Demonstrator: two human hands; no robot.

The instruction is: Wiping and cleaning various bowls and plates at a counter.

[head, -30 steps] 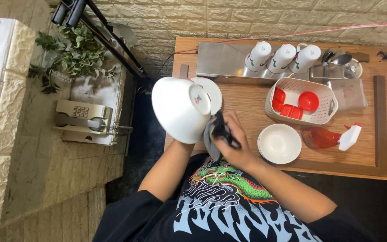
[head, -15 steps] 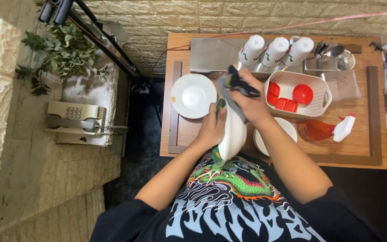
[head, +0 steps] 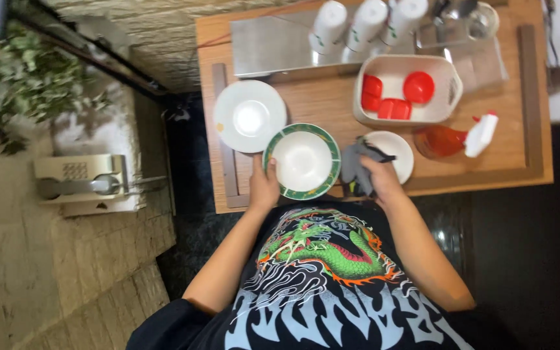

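A wooden table (head: 332, 104) is seen from above, set against a pale brick wall, with a dark floor beside it. At the table's near edge a green-rimmed white bowl (head: 302, 161) now lies face up; half a second ago it was held on edge between both hands and rubbed with the cloth. It is gripped at its left rim by the left hand (head: 264, 186), fingers closed over the edge. To the right of the bowl, a bunched grey cloth (head: 356, 167) is clutched in the right hand (head: 380, 179), now lifted clear of the bowl, so the wiping appears paused or finished. Beyond the cloth a small white dish (head: 391, 155) is partly covered. Left of and behind the bowl sits a white plate (head: 250, 116); further right stand a tub of red pieces (head: 405, 89) and an orange spray bottle (head: 452, 137).
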